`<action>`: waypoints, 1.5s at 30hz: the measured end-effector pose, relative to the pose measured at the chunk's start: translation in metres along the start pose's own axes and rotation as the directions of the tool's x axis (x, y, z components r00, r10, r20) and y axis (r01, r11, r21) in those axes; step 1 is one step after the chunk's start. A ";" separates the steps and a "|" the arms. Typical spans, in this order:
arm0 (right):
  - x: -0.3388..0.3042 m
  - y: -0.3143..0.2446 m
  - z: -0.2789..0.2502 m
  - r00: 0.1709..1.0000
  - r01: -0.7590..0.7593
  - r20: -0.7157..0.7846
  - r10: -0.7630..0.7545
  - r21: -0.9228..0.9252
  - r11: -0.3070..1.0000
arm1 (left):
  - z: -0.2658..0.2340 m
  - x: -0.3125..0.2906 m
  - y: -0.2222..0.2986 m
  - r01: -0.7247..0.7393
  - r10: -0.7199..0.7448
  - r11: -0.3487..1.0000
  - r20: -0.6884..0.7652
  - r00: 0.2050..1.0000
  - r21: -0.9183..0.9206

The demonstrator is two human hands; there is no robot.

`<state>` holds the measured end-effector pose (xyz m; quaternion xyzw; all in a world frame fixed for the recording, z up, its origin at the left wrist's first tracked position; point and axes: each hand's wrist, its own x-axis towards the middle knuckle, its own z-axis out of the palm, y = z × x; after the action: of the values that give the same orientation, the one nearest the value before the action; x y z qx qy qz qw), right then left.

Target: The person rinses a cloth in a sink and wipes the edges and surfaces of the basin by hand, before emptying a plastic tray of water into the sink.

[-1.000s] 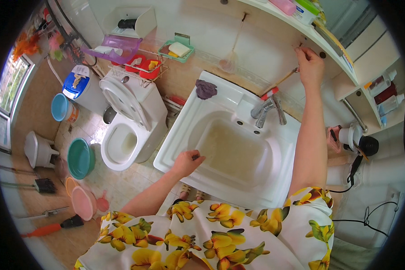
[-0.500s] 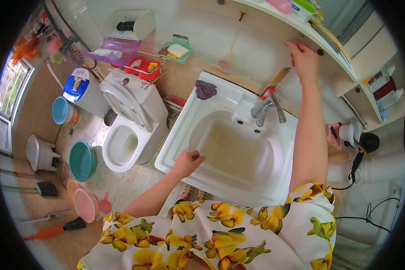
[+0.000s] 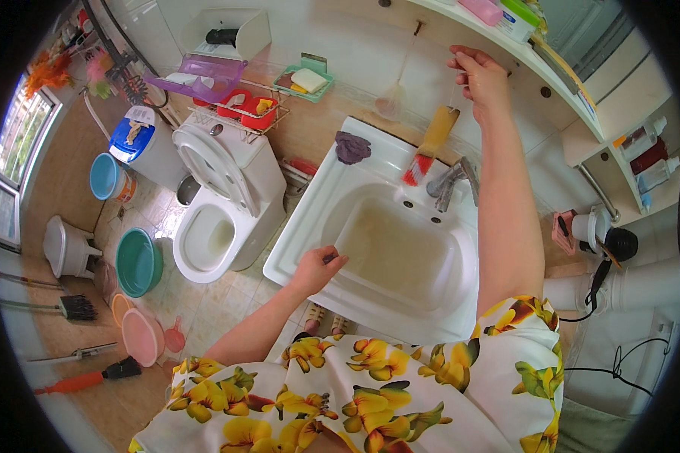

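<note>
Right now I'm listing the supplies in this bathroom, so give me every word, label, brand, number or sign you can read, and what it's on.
No text is legible enough to quote.
Green-lidded tub: print too small to read.
Blue-lidded bin: lid markings too blurred.
White-and-orange bucket: markings too small and blurred.
Clear bottle on the right: nothing readable.
Brush near the right hand: nothing legible.

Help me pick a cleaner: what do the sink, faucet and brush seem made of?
Sink: likely glazed ceramic, glossy white with rounded edges.
Faucet: probably chromed metal, silvery and shiny.
Brush: flat yellowish handle, painted wood or plastic; red-and-pale bristles, fibre unclear.
</note>
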<state>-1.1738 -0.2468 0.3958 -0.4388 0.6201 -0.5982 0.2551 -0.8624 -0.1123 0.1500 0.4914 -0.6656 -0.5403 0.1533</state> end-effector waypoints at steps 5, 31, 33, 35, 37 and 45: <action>-0.002 -0.006 0.020 0.996 -0.058 0.067 0.062 -0.056 0.997 | -0.011 -0.007 0.000 0.035 -0.040 0.995 -0.045 0.998 -0.097; 0.037 0.036 0.053 0.909 0.163 -0.229 -0.347 -0.572 0.804 | -0.020 -0.027 -0.014 0.046 -0.068 0.986 -0.133 0.989 -0.158; 0.032 0.010 0.059 0.971 0.124 -0.149 -0.189 -0.364 0.923 | -0.019 -0.026 -0.019 0.033 -0.055 0.987 -0.141 0.988 -0.157; 0.035 0.001 0.059 0.977 0.090 -0.170 -0.128 -0.218 0.972 | -0.018 -0.024 -0.022 0.018 -0.040 0.991 -0.159 0.987 -0.135; 0.039 -0.005 0.058 0.981 0.048 -0.185 -0.059 -0.067 0.997 | -0.017 -0.024 -0.018 0.021 -0.040 0.992 -0.151 0.988 -0.125; 0.048 -0.013 0.059 0.974 0.179 -0.137 -0.180 -0.021 0.984 | -0.018 -0.024 -0.022 0.014 -0.032 0.993 -0.159 0.987 -0.113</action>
<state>-1.1444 -0.3171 0.4098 -0.4517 0.5966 -0.6450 0.1547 -0.8273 -0.1011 0.1457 0.5315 -0.6141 -0.5372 0.2276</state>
